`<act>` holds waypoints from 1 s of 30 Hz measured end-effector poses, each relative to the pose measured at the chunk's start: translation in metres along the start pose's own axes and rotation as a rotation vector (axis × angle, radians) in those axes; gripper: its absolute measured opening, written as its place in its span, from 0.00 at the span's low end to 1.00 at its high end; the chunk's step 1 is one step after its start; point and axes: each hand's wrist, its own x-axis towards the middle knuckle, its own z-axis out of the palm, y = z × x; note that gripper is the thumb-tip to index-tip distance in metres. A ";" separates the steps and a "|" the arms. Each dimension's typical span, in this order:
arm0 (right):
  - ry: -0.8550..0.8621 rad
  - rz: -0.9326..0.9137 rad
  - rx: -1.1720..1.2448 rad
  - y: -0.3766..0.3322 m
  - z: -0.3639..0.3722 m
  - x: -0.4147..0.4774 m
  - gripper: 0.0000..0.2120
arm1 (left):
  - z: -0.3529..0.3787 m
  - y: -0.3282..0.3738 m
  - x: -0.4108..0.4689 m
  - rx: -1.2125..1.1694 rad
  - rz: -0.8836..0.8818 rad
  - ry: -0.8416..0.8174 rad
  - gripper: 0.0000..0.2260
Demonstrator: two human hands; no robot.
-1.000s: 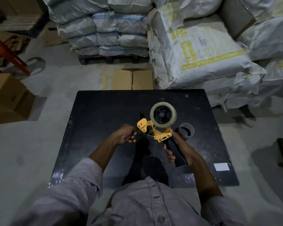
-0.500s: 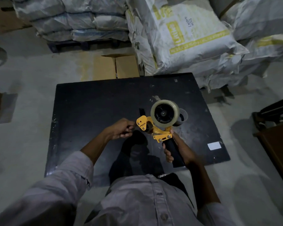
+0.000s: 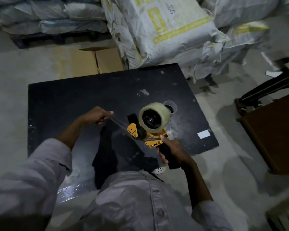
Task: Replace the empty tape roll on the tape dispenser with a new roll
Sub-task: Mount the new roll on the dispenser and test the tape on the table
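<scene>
A yellow tape dispenser [image 3: 141, 132] with a black handle is held above the black table [image 3: 73, 97]. A full roll of clear tape [image 3: 158, 108] sits on its black hub. My right hand [image 3: 172, 150] grips the handle, thumb up against the yellow frame. My left hand [image 3: 97, 116] is to the left of the dispenser and pinches the free end of a clear tape strip [image 3: 118, 124], stretched from the dispenser's front to my fingers. An empty tape core [image 3: 171, 105] lies on the table just behind the roll, partly hidden by it.
A white label [image 3: 203, 135] lies near the table's right edge. Stacked white sacks [image 3: 165, 30] and a cardboard box [image 3: 97, 61] stand beyond the table. A brown cabinet [image 3: 274, 130] and a black frame stand on the right. Concrete floor surrounds the table.
My left hand has pulled away from the dispenser's front to the left, drawing out a strip of tape. The camera view has shifted, so the table sits further left.
</scene>
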 end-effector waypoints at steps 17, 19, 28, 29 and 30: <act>0.191 -0.035 -0.605 0.099 0.030 0.021 0.17 | 0.075 -0.073 0.022 1.033 -0.042 0.337 0.34; 0.164 -0.034 -0.647 0.106 0.028 0.021 0.10 | 0.077 -0.073 0.018 0.876 -0.186 0.451 0.38; 0.116 -0.011 -0.606 0.097 0.032 0.019 0.10 | 0.096 -0.074 0.012 0.736 0.368 0.598 0.09; 0.111 0.011 -0.601 0.097 0.032 0.019 0.12 | 0.100 -0.086 0.012 0.829 0.488 0.521 0.09; 0.107 0.023 -0.595 0.096 0.032 0.019 0.12 | 0.105 -0.099 0.012 0.930 0.551 0.433 0.15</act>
